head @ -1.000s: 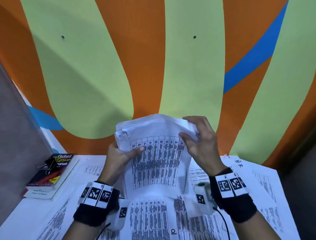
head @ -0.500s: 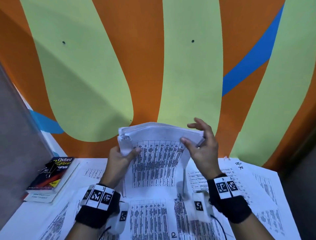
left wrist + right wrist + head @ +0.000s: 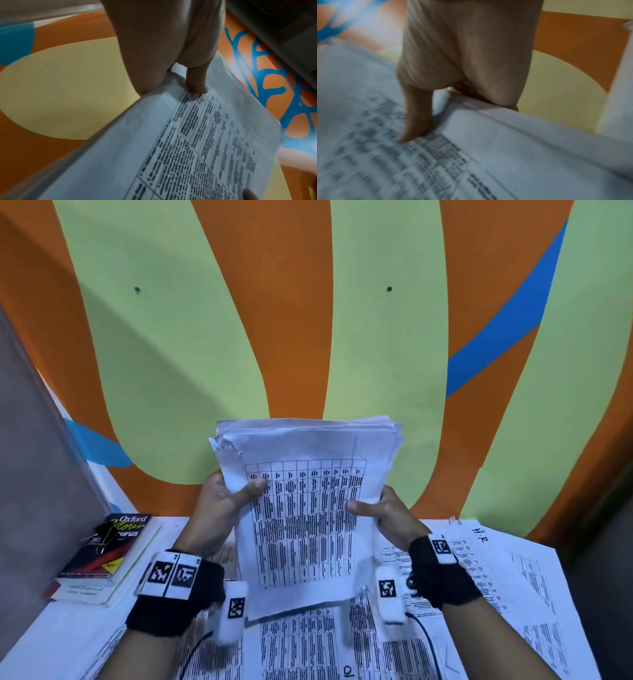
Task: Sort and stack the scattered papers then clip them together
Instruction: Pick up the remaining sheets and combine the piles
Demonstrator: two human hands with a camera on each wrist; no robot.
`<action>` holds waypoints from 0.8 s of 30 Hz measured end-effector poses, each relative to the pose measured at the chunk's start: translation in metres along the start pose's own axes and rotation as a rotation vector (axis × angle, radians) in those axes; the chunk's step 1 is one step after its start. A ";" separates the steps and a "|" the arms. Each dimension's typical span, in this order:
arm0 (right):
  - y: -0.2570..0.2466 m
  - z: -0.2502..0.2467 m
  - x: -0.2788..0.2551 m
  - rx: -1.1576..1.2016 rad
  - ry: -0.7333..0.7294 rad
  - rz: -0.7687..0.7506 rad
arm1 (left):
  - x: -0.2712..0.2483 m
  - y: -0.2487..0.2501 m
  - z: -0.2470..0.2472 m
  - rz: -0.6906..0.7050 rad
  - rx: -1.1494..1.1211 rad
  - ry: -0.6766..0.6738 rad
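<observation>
Both hands now grip the stack of papers point(image 3: 305, 508) upright above the table point(image 3: 41, 642), at the centre of the head view: the left hand point(image 3: 222, 508) clamps the stack's nine o'clock edge, thumb laid across the printed table on the front sheet and fingers behind, and the right hand point(image 3: 390, 515) clamps the three o'clock edge the same way. Half a second ago the right hand was higher, fingers spread near the stack's top corner; it has since dropped to mid-edge and closed on the sheets, and the stack has straightened, its top less bowed. The twelve o'clock edges are uneven, with a torn corner at about ten o'clock, so the squaring looks unfinished; tapping the lower edge on the table seems the likely next step. More loose sheets point(image 3: 496, 570) lie flat on the table from four to six o'clock, so gathering is not complete. A binder clip point(image 3: 102, 537) rests on the Oxford book point(image 3: 113, 546) at nine o'clock, untouched, so the clipping step is yet to come
</observation>
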State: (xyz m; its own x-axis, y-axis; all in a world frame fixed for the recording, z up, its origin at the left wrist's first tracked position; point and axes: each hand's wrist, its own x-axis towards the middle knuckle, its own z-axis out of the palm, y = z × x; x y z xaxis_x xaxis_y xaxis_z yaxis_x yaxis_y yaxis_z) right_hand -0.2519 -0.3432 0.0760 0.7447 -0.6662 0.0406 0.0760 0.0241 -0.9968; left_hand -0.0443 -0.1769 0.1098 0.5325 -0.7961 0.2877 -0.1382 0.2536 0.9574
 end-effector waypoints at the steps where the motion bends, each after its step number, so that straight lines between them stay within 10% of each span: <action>1: -0.002 0.005 0.001 -0.070 0.025 -0.039 | 0.000 0.000 -0.001 0.007 0.008 0.018; 8: -0.013 0.032 0.006 -0.186 0.263 -0.350 | 0.007 0.006 0.002 0.129 0.100 0.224; 24: 0.037 0.028 -0.003 -0.173 0.210 -0.251 | -0.010 -0.035 0.009 -0.211 0.159 0.168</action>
State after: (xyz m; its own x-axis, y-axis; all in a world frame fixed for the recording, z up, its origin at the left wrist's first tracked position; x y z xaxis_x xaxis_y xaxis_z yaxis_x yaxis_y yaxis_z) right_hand -0.2323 -0.3192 0.0405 0.5636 -0.7740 0.2885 0.1125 -0.2741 -0.9551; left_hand -0.0523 -0.1833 0.0734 0.6919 -0.7167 0.0872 -0.1323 -0.0071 0.9912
